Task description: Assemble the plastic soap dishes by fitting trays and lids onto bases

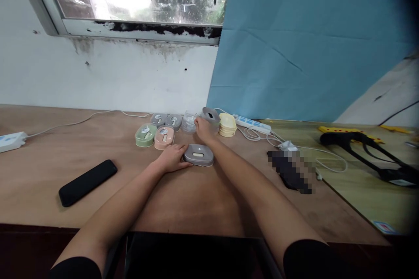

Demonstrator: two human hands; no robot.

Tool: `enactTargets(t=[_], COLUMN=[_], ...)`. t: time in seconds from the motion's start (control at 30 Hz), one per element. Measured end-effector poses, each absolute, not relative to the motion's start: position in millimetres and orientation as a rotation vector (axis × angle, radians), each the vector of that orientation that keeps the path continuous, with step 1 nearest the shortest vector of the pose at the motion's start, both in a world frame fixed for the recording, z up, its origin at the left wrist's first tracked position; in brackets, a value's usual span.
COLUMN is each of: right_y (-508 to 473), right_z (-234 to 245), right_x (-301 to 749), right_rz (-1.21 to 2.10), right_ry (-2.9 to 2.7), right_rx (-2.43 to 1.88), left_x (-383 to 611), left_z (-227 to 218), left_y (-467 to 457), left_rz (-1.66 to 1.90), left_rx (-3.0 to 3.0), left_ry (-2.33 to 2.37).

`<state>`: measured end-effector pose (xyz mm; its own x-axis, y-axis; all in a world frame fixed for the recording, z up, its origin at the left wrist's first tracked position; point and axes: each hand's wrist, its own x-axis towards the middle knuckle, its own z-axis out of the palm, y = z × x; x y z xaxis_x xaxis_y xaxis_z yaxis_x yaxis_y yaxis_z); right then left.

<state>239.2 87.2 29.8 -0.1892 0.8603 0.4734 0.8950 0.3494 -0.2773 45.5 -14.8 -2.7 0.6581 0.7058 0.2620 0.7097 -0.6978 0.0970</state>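
On the table in front of me lies a grey oval plastic box with a pale slot in its top. My left hand grips its left end, thumb at the front and fingers behind. Beyond it, my right hand reaches to the clear plastic pieces, its fingers bent and closed at their right edge; what lies in them is hidden. Stacked grey plastic lids stand just behind this hand. To its right is a stack of cream-coloured trays.
Left of my hands sit a green box, a pink box and two grey boxes. A black phone-like object lies at left. Power strips, cables, a pixelated dark item and a black frame are at right.
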Motion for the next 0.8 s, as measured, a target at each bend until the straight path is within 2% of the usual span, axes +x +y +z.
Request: enactTargets(t=[0.3, 0.6, 0.8], right_y=[88, 100, 73], right_z=[24, 26, 37], right_x=[244, 244, 246], right_rz=[0.039, 0.058, 0.164], right_ry=[-2.195, -2.034, -1.839], right_rx=[-1.379, -1.303, -1.203], left_x=[44, 44, 44], left_z=[-4, -3, -1], left_y=[-15, -13, -16], left_rz=[-0.473, -0.483, -0.497], left_rx=[-2.85, -2.896, -2.9], left_ry=[-1.214, -1.207, -1.23])
